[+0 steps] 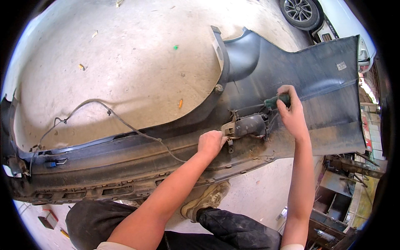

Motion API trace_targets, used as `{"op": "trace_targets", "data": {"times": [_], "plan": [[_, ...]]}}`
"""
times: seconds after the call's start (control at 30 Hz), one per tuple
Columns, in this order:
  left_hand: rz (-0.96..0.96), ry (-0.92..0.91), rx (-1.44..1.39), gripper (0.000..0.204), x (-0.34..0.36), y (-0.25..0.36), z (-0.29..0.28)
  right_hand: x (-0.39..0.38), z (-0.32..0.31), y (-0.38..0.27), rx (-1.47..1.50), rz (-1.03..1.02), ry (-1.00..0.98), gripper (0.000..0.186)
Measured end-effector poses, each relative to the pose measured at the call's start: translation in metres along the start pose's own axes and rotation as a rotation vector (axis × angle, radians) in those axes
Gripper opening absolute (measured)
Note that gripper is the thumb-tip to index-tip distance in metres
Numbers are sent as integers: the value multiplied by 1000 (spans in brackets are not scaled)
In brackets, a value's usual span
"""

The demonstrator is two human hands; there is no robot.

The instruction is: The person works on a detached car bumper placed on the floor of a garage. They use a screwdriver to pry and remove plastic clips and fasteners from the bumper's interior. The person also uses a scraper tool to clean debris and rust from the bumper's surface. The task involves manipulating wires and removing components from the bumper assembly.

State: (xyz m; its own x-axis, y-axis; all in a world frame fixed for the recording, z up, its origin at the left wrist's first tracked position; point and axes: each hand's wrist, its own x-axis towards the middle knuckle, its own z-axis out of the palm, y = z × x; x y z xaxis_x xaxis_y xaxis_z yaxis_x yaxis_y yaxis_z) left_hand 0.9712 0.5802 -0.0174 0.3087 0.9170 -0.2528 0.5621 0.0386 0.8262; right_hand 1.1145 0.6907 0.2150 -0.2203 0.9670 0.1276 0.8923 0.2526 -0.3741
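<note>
In the head view a large dark, dusty bumper shell (316,71) lies with its inner side up. A black housing (249,125), with a lighter bracket at its left end, sits on it. My left hand (210,143) is closed on that left end. My right hand (291,112), above and right of the housing, has its fingers curled round a dark green object (273,102) whose exact kind I cannot make out. A black wire harness (125,121) with clips runs along the bumper's left side, near a small blue connector (53,164).
A white vehicle's wheel (299,11) is at the upper right. A metal cabinet (331,200) and clutter fill the lower right. Small scraps, including an orange piece (180,103), lie on the pale floor (125,50). My shoe (202,202) is below the bumper, and a red box (48,218) lies lower left.
</note>
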Motion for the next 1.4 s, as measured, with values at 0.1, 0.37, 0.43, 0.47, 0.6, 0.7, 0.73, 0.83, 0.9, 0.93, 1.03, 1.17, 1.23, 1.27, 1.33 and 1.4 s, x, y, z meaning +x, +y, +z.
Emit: {"op": "trace_targets", "data": {"times": [0.1, 0.37, 0.43, 0.47, 0.6, 0.7, 0.73, 0.83, 0.9, 0.93, 1.03, 1.17, 1.23, 1.27, 1.33, 1.4], "plan": [[20, 25, 1, 34, 0, -3, 3, 2, -5, -13, -151, 244, -54, 23], [12, 11, -53, 33, -1, 4, -8, -2, -6, 1, -17, 144, -32, 22], [-8, 18, -99, 33, 2, 8, -9, 1, -8, -8, -149, 331, -78, 21], [3, 70, -113, 37, 6, 6, -6, 8, -7, -15, -304, 425, -126, 20], [38, 224, -195, 36, 30, -2, 5, 6, -8, -2, -100, 17, -31, 24], [-7, 298, -425, 26, 47, 6, -6, 2, -10, -8, 24, 178, -4, 24], [-26, 283, -377, 25, 51, 11, -11, 2, -11, -11, 3, 244, -1, 24], [-20, 250, -215, 21, 67, 17, -17, 6, -14, -10, -340, 321, -38, 20], [67, 250, -143, 21, 68, 28, -20, 0, -14, -1, -250, 154, 16, 20], [111, 250, -107, 21, 69, 34, -21, -2, -12, 7, -107, -6, 73, 22], [136, 213, -14, 21, 78, 42, -17, -2, -16, -11, -63, 179, 2, 23], [138, 221, 10, 19, 91, 40, -12, -1, -18, -18, -288, 334, -140, 29], [149, 205, 42, 18, 94, 43, -12, -8, -17, -4, -148, 72, -25, 35], [148, 193, 62, 18, 94, 42, -11, -11, -19, -3, -104, 104, -39, 35], [156, 201, 35, 19, 96, 42, -9, -12, -24, -8, -16, 164, -69, 35], [147, 195, 23, 20, 96, 40, -8, -10, -23, -15, -146, 281, -106, 27]]}}
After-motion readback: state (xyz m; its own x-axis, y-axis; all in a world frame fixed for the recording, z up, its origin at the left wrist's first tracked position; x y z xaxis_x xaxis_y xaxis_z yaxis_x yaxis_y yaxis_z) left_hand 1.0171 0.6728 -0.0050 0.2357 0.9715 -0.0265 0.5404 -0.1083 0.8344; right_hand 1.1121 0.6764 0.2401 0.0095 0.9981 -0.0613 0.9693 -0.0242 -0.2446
